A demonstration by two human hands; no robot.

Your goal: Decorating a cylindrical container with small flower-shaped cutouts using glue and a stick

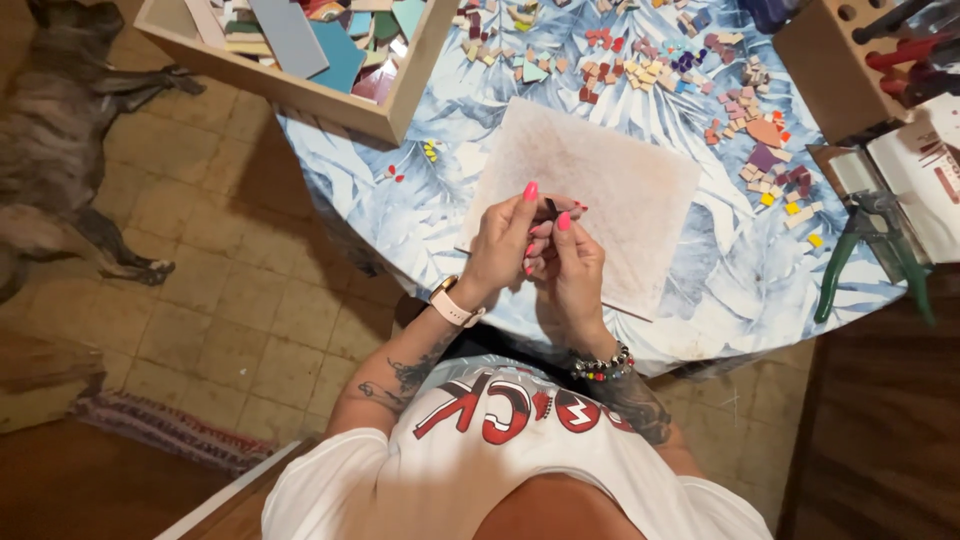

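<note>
My left hand [503,245] and my right hand [570,265] are pressed together over the near edge of a pale square board [620,180]. Between the fingertips of both hands sits a small dark tile piece [551,208], pinched from either side. The board lies flat on a table covered by a blue leaf-patterned cloth [740,270]. Several small coloured mosaic tile pieces [650,70] are scattered on the cloth beyond the board.
A wooden tray [300,50] of larger coloured tiles overhangs the table's far left corner. Green-handled nippers [870,245] lie at the right, beside a wooden tool block [840,60] and papers [920,170]. A dog [60,130] lies on the tiled floor at left.
</note>
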